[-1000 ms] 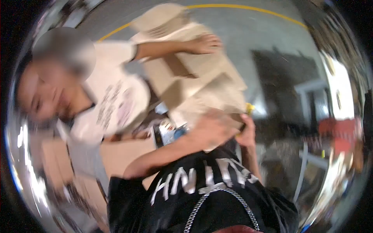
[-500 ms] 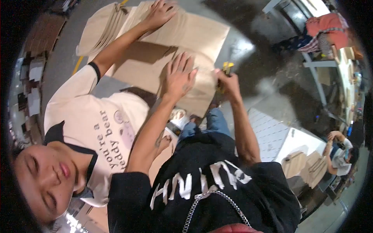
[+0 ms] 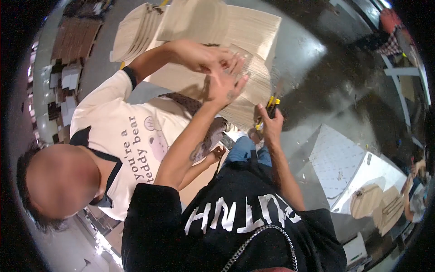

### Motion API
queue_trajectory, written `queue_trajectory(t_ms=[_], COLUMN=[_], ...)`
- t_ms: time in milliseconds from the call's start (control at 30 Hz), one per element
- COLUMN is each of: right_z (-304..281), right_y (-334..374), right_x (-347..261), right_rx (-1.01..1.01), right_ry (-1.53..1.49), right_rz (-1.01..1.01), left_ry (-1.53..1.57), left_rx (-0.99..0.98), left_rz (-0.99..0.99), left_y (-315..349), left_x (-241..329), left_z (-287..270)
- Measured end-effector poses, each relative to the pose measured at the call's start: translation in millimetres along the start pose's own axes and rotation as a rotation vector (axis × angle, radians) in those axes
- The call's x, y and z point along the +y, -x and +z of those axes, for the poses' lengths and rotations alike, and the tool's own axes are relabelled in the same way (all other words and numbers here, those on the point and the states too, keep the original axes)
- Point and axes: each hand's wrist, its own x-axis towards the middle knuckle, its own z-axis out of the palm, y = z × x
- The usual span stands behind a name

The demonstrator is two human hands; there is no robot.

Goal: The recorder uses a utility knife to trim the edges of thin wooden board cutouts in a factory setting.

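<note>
My left hand is stretched flat, fingers spread, over a light wood-grained panel. A co-worker's hand reaches in from the left and overlaps its fingertips, so contact beneath is partly hidden. My right hand is closed round a yellow-and-black hand tool, beside the panel's right edge. A thin, blurred tip points away from me; the tool's exact kind is unclear. Behind the hands lies a stack of similar panels, with a wide pale sheet to its right.
The co-worker in a cream shirt stands close at my left. Several curved panels lie at the far left. At right are a white box-like block, more brown panels and another person.
The co-worker's hand has come from the far stack to my left hand. My right hand and the tool have drawn back slightly from the panel. The whole view has shifted.
</note>
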Motion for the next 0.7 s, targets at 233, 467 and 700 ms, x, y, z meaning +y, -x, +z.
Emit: queue_trajectory(t_ms=[233,467,700], right_z=[-41.8,-18.5,-18.7], right_y=[-37.2,-20.2,-27.7], right_x=[58.2,8.6,-5.6], right_rx=[-0.029,0.092,0.171], right_ry=[0.274,0.157,0.075], right_rz=[-0.235,-0.023,-0.018], left_ry=[0.343,0.311,0.339], left_rx=[0.106,0.21,0.268], left_rz=[-0.179,-0.179,-0.17], left_y=[14.4,7.2,8.9], left_x=[-1.1,7.2,12.4], left_z=[30.7,14.1,23.1])
